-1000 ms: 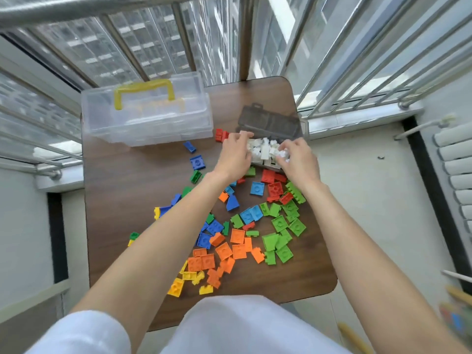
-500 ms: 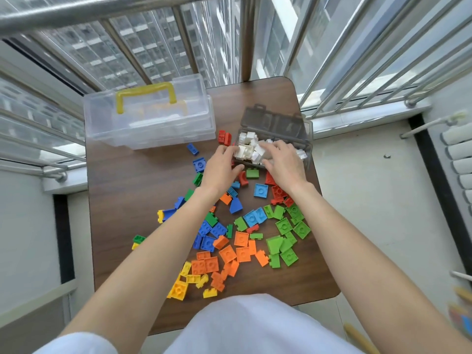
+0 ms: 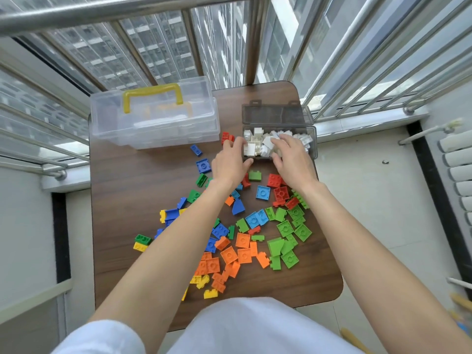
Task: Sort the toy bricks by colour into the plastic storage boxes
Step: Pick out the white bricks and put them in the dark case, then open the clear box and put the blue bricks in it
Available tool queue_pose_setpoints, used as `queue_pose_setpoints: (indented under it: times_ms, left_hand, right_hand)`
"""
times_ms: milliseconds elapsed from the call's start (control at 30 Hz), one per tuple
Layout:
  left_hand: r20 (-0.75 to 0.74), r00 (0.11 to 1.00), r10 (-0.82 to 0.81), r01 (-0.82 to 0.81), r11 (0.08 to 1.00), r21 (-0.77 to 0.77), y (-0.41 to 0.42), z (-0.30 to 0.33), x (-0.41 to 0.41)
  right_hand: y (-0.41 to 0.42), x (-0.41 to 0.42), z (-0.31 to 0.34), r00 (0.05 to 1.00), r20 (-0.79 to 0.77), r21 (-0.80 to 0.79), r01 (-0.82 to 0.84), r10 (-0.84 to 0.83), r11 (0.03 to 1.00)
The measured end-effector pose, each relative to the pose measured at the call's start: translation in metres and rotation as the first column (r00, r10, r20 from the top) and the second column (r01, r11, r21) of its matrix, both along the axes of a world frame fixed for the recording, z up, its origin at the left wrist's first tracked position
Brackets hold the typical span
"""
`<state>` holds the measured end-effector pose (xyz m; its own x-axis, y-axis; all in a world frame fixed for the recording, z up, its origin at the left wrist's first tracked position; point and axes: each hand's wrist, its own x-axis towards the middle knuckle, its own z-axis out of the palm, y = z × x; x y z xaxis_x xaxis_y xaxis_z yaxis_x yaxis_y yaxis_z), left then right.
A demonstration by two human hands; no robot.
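Observation:
A small smoky-grey storage box [image 3: 313,145], its lid [image 3: 275,114] tipped open behind it, stands at the table's far right, heaped with white bricks [image 3: 258,139]. My left hand [image 3: 231,166] grips the box's near left corner, thumb on the front wall. My right hand [image 3: 291,157] lies over the white bricks with its fingers spread flat. Loose bricks lie nearer me: orange [image 3: 229,255], green [image 3: 288,232], blue [image 3: 203,166], red [image 3: 280,191] and yellow [image 3: 210,293].
A large clear box with a yellow handle [image 3: 153,94] stands shut at the far left of the brown table [image 3: 127,200]. Metal railings surround the table's far side. Tiled floor drops away to the right, and my white-clad lap meets the near edge.
Both hands have drawn back from on top of the white bricks towards the box's near side, uncovering more bricks. The box has hardly shifted.

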<state>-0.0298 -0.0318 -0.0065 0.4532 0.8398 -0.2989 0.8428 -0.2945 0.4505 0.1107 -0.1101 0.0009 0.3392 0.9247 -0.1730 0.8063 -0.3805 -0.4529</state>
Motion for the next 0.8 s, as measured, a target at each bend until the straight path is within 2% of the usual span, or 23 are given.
queue_pose_setpoints:
  times_ms: [67, 133, 167, 200, 233, 267, 300, 333, 433, 533, 700, 800]
  left_hand:
    - [0.149, 0.984, 0.094, -0.094, 0.996, -0.006, 0.003, 0.014, -0.019]
    - [0.366, 0.884, 0.291, -0.293, 0.955, -0.052, 0.005, 0.031, -0.049]
    - [0.465, 0.78, 0.418, -0.398, 0.906, -0.146, 0.007, 0.038, -0.064]
    - [0.533, 0.633, 0.562, -0.487, 0.824, -0.291, 0.01, 0.044, -0.081]
    - [0.56, 0.444, 0.699, -0.539, 0.708, -0.456, 0.017, 0.05, -0.098]
    - [0.541, 0.259, 0.801, -0.538, 0.584, -0.608, 0.025, 0.052, -0.11]
    - [0.504, 0.116, 0.856, -0.515, 0.485, -0.707, 0.036, 0.054, -0.121]
    - [0.476, 0.037, 0.879, -0.5, 0.429, -0.753, 0.047, 0.056, -0.134]
    - [0.428, -0.042, 0.903, -0.463, 0.362, -0.809, 0.074, 0.06, -0.158]
    - [0.38, -0.095, 0.92, -0.391, 0.316, -0.864, 0.087, 0.061, -0.164]
    - [0.339, -0.069, 0.938, -0.334, 0.298, -0.894, 0.091, 0.056, -0.171]
    - [0.366, -0.05, 0.929, -0.35, 0.327, -0.878, 0.087, 0.051, -0.176]
  right_hand:
    - [0.007, -0.007, 0.014, 0.999, -0.051, 0.091, 0.002, 0.003, 0.996]
    - [0.022, -0.022, 0.033, 0.99, -0.131, 0.179, -0.024, 0.048, 0.984]
    - [0.031, -0.03, 0.043, 0.98, -0.187, 0.208, -0.033, 0.073, 0.978]
    - [0.042, -0.041, 0.052, 0.965, -0.246, 0.228, -0.04, 0.097, 0.973]
    - [0.053, -0.053, 0.06, 0.949, -0.291, 0.239, -0.053, 0.124, 0.97]
    - [0.063, -0.06, 0.066, 0.937, -0.322, 0.231, -0.06, 0.135, 0.971]
    - [0.074, -0.068, 0.07, 0.929, -0.34, 0.209, -0.077, 0.147, 0.975]
    - [0.085, -0.076, 0.074, 0.926, -0.34, 0.176, -0.105, 0.161, 0.979]
    - [0.113, -0.091, 0.075, 0.924, -0.353, 0.071, -0.129, 0.146, 0.989]
    - [0.128, -0.093, 0.066, 0.919, -0.383, 0.084, -0.063, 0.09, 0.995]
    - [0.121, -0.097, 0.057, 0.935, -0.355, 0.128, 0.058, -0.009, 0.99]
    - [0.111, -0.103, 0.06, 0.93, -0.367, 0.162, 0.083, -0.018, 0.983]
